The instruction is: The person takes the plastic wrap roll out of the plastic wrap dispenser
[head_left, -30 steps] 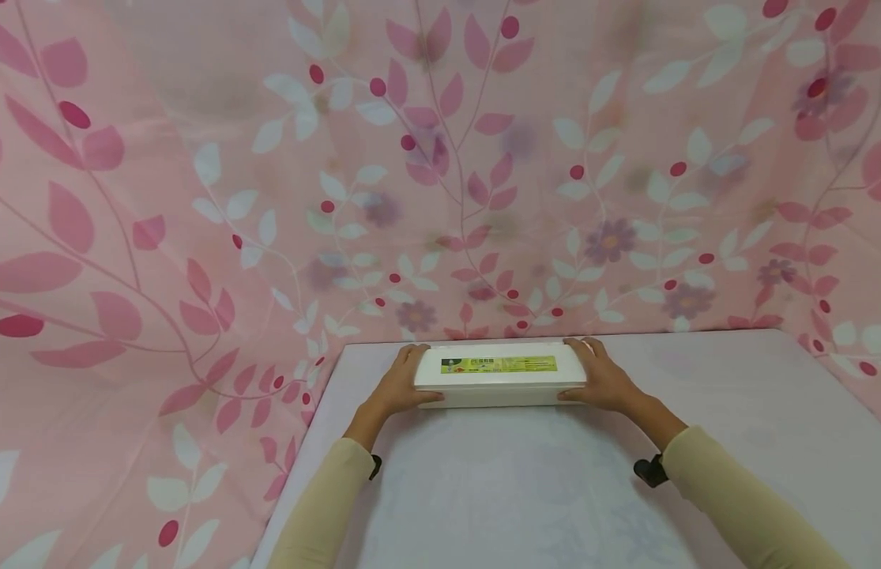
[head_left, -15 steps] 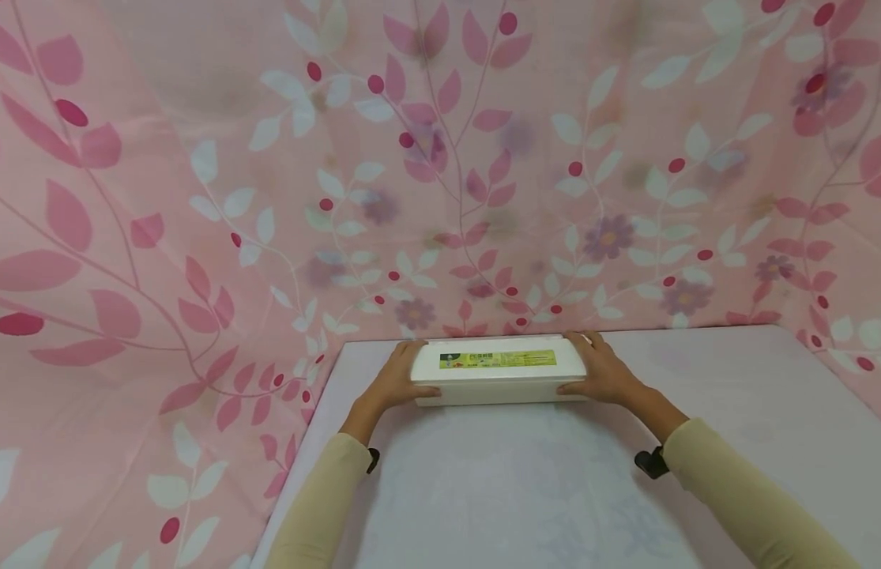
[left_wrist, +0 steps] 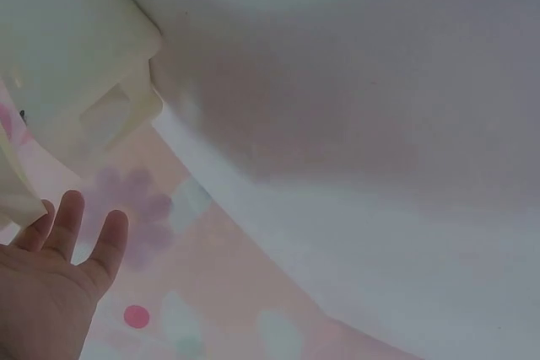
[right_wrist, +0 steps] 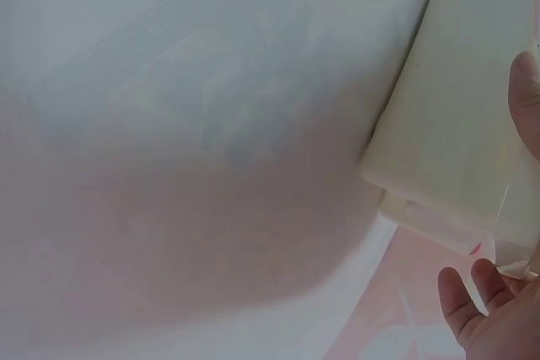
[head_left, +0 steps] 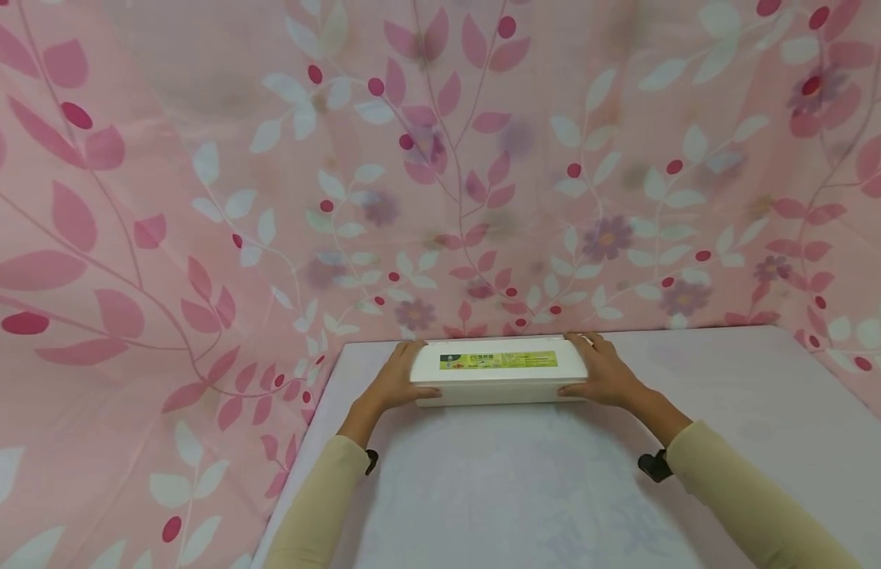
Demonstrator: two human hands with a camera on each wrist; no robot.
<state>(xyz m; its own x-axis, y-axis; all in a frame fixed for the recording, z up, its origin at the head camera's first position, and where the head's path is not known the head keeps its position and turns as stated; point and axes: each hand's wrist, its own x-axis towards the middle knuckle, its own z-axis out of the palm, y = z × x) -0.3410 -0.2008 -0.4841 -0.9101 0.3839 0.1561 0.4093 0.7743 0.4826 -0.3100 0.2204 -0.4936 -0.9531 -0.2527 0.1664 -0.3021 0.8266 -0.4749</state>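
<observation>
A long white cling film box [head_left: 497, 393] with a yellow-green label lies near the table's far edge. At its left end, my left hand [head_left: 393, 381] holds it, thumb along the front face and fingers toward the back. My right hand [head_left: 609, 378] grips the right end in the same manner. The left wrist view shows the box's end [left_wrist: 67, 56] with a slot-like opening, and fingertips [left_wrist: 114, 221] beside a cream edge. In the right wrist view, a thumb [right_wrist: 525, 94] lies over the box's front and other fingers reach the end of its lid.
The box lies on a table [head_left: 497, 482] with a pale cloth. A pink curtain [head_left: 454, 174] with leaves and flowers hangs right behind the table and along its left side. Dark wrist devices [head_left: 653, 466] sit at both cuffs.
</observation>
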